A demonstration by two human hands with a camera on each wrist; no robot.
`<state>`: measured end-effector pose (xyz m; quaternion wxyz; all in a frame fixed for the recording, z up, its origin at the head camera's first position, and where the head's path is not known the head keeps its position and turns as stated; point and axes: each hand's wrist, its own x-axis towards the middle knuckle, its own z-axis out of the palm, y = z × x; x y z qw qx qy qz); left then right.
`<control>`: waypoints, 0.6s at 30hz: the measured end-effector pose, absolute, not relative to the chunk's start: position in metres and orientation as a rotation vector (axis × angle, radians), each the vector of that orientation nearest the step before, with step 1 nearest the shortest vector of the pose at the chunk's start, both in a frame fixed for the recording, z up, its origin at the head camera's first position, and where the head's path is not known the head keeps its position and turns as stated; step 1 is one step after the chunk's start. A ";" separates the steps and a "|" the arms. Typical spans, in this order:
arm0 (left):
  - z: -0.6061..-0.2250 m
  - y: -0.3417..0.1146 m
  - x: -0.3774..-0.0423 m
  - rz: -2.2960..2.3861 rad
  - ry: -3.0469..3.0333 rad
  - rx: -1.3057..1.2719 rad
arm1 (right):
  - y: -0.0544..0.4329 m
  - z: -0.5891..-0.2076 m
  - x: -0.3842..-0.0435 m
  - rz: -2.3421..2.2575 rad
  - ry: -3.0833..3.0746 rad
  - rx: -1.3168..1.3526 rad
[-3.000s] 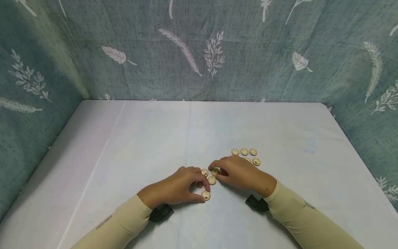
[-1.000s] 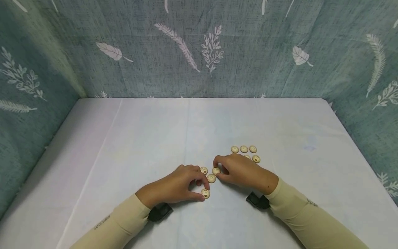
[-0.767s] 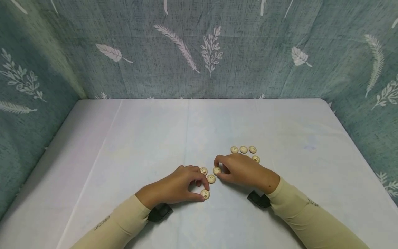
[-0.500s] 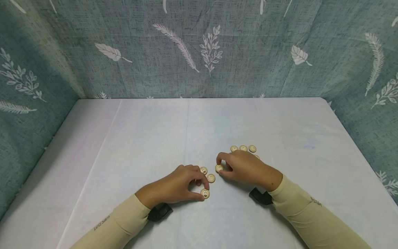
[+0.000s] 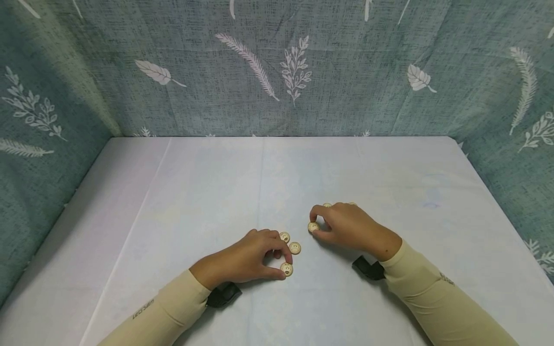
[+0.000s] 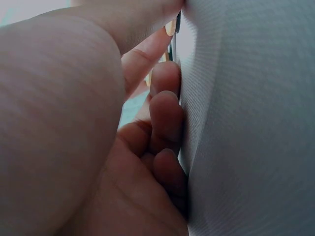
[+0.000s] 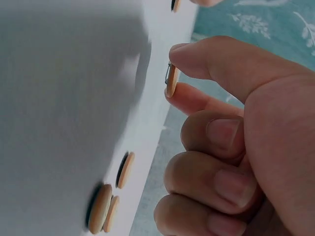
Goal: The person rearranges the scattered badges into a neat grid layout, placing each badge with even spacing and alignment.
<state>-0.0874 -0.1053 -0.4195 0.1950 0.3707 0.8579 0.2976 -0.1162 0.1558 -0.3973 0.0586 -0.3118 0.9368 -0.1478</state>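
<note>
Round pale wooden badges printed with small faces lie on the table. In the head view my left hand (image 5: 247,258) pinches one badge (image 5: 286,269) by its edges between thumb and index finger, at table level. Two more badges lie just beyond it, one (image 5: 295,248) in full view and one (image 5: 284,237) partly behind the fingers. Further right, my right hand (image 5: 354,228) pinches another badge (image 5: 313,227) between thumb and index finger. The right wrist view shows this badge (image 7: 172,81) edge-on, raised off the cloth, with a thin metal pin on its back.
A white cloth covers the table (image 5: 207,192). Beyond the right hand several badges stand in a group, mostly hidden by it; one (image 5: 327,205) peeks out, and the right wrist view shows some edge-on, such as one badge (image 7: 100,209). Green leaf-patterned curtains (image 5: 182,110) hang around.
My right hand has moved right and away from me with its badge, off from beside the left-hand badges, and now covers most of the far group. The left hand stays in place.
</note>
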 end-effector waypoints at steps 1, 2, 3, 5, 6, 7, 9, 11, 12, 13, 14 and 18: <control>-0.420 -0.105 -0.087 0.835 2.405 1.041 | 0.157 -0.397 -0.117 -0.455 2.835 -0.935; -0.420 -0.105 -0.087 0.835 2.405 1.044 | 0.158 -0.397 -0.118 -0.463 2.833 -0.929; -0.420 -0.105 -0.088 0.837 2.405 1.046 | 0.159 -0.396 -0.119 -0.468 2.831 -0.918; -0.420 -0.105 -0.088 0.841 2.404 1.050 | 0.161 -0.395 -0.121 -0.481 2.831 -0.898; -0.420 -0.105 -0.088 0.843 2.404 1.051 | 0.162 -0.395 -0.122 -0.484 2.833 -0.888; -0.420 -0.105 -0.088 0.843 2.404 1.052 | 0.163 -0.394 -0.123 -0.484 2.836 -0.882; -0.420 -0.105 -0.088 0.844 2.406 1.053 | 0.165 -0.394 -0.124 -0.477 2.842 -0.867; -0.419 -0.105 -0.088 0.843 2.406 1.054 | 0.167 -0.393 -0.126 -0.465 2.840 -0.851; -0.419 -0.105 -0.089 0.842 2.407 1.053 | 0.168 -0.393 -0.127 -0.459 2.837 -0.842; -0.419 -0.105 -0.089 0.841 2.405 1.049 | 0.168 -0.393 -0.128 -0.450 2.832 -0.832; -0.419 -0.106 -0.089 0.840 2.404 1.045 | 0.169 -0.392 -0.128 -0.440 2.825 -0.818; -0.421 -0.105 -0.088 0.826 2.402 1.022 | 0.171 -0.393 -0.129 -0.428 2.792 -0.790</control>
